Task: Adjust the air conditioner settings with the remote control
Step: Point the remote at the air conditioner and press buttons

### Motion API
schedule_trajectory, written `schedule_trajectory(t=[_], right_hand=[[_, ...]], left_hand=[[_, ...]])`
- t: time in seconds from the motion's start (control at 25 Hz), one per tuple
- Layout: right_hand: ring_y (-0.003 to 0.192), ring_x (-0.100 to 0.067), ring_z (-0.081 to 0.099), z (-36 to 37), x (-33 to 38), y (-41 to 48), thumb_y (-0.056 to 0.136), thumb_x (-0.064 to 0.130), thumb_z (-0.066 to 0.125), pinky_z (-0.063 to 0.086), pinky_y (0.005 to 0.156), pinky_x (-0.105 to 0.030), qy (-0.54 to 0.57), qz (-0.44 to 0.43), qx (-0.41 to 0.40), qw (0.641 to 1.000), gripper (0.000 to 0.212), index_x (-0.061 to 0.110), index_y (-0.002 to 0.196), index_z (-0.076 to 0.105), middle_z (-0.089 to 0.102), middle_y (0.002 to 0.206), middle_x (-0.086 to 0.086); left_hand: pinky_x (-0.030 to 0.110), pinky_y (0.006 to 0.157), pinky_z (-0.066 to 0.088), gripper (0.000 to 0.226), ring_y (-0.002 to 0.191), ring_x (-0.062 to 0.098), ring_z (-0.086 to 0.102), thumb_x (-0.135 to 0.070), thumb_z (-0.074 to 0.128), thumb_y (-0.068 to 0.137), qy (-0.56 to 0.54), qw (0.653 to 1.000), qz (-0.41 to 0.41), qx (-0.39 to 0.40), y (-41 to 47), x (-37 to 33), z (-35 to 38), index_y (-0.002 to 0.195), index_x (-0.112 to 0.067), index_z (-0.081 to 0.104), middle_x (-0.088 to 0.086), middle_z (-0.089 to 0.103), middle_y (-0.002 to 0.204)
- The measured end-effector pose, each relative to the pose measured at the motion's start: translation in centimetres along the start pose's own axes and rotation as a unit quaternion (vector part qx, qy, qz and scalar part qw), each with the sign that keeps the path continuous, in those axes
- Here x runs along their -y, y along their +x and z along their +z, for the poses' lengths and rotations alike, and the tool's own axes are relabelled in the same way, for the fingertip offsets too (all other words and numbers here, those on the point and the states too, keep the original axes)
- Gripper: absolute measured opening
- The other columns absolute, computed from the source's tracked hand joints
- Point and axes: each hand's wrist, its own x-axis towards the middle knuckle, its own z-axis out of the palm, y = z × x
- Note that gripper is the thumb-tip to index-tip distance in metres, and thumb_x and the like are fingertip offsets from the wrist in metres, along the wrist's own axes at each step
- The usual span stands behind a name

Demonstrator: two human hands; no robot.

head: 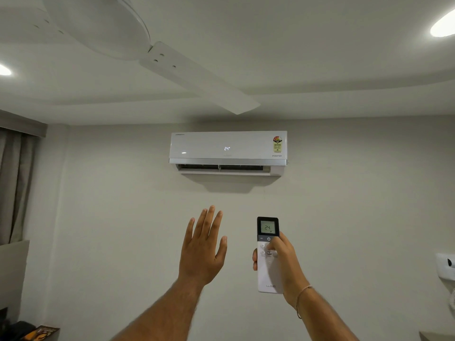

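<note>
A white wall-mounted air conditioner (227,150) hangs high on the wall ahead, its panel lit with 24 and its lower flap open. My right hand (285,257) grips a white remote control (268,267) with a dark top, held upright and pointed at the unit; the remote's screen also reads 24, and my thumb rests on its upper buttons. My left hand (203,247) is raised to the left of the remote, palm toward the air conditioner, fingers straight and slightly spread, holding nothing.
A white ceiling fan (152,57) hangs overhead, one blade reaching toward the unit. Grey curtains (17,183) cover the left side. A white wall fixture (446,267) sits at the right edge. Dark items lie at the lower left (29,331).
</note>
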Motion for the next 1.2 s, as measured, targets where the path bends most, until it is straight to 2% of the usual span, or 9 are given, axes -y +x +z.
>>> schedule_trajectory(t=[0.28,0.56,0.88,1.04,1.2], right_hand=[[0.054,-0.032,0.061,-0.09,0.03,-0.05,0.078,0.017,0.052,0.055,0.054,-0.033,0.018,0.008,0.000,1.000,0.027,0.012,0.104,0.060,0.067,0.072,-0.024],[0.055,-0.032,0.062,0.18,0.07,-0.33,0.078,0.020,0.052,0.056,0.053,-0.032,0.008,0.010,-0.003,1.000,0.032,0.012,0.108,0.062,0.069,0.074,-0.024],[0.056,-0.032,0.063,0.37,0.00,-0.53,0.079,0.022,0.052,0.057,0.057,-0.034,0.001,0.015,-0.003,1.000,0.034,0.012,0.111,0.062,0.070,0.075,-0.022],[0.057,-0.031,0.065,0.53,-0.19,-0.53,0.091,0.023,0.053,0.057,0.055,-0.033,-0.008,0.014,-0.007,1.000,0.026,0.013,0.113,0.063,0.072,0.075,-0.021],[0.057,-0.032,0.064,0.54,-0.35,-0.41,0.085,0.026,0.053,0.057,0.058,-0.034,-0.007,0.022,-0.007,1.000,0.030,0.014,0.111,0.062,0.072,0.074,-0.020]], left_hand=[[0.051,0.133,0.013,0.068,0.166,0.015,0.003,-0.046,0.035,0.109,-0.005,1.000,-0.006,0.015,-0.10,-0.57,-0.31,0.171,-0.025,0.017,-0.002,0.007,0.180],[0.052,0.134,0.013,0.068,0.166,0.017,0.004,-0.051,0.025,0.108,-0.010,1.000,-0.006,0.024,-0.01,-0.97,-0.70,0.171,-0.025,0.017,-0.001,0.008,0.180],[0.052,0.134,0.013,0.068,0.166,0.016,0.002,-0.050,0.026,0.108,-0.004,1.000,-0.003,0.029,-0.02,-0.81,-0.77,0.171,-0.025,0.016,-0.001,0.006,0.180],[0.052,0.134,0.014,0.068,0.166,0.017,0.005,-0.050,0.027,0.108,-0.006,1.000,-0.001,0.025,-0.05,-0.75,-0.70,0.171,-0.025,0.018,-0.001,0.008,0.180],[0.052,0.133,0.016,0.068,0.166,0.017,0.006,-0.048,0.031,0.108,-0.006,1.000,0.003,0.019,-0.11,-0.55,-0.40,0.170,-0.024,0.019,-0.001,0.009,0.180]])
